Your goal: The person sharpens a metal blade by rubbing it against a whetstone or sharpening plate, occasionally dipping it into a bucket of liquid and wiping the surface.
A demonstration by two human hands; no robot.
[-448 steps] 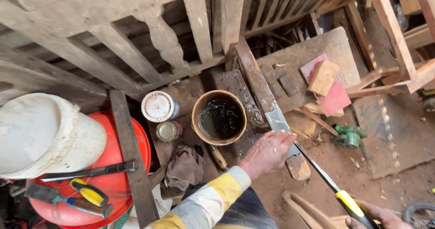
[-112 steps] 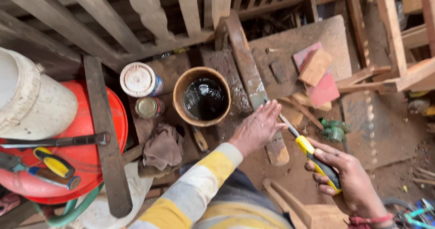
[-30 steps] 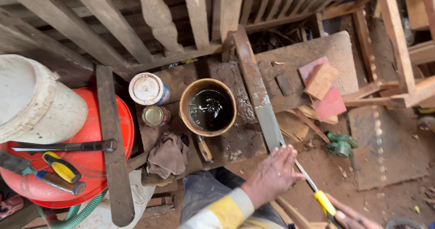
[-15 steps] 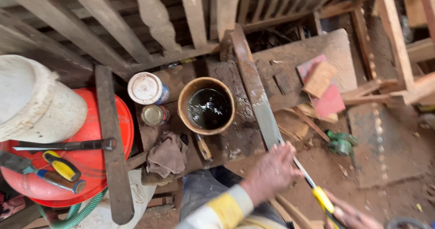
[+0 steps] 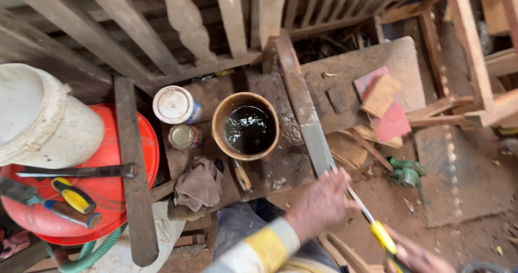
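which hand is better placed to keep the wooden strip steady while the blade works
Left. The left hand already rests on the wooden strip, while the right hand grips the yellow-handled blade.

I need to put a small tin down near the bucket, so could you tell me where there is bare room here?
Bare room lies on the dirt floor between the green object and the right hand, and on the flat board left of the red and tan blocks. Around the bucket it is crowded: two cans, a rag, and the left hand on the plank.
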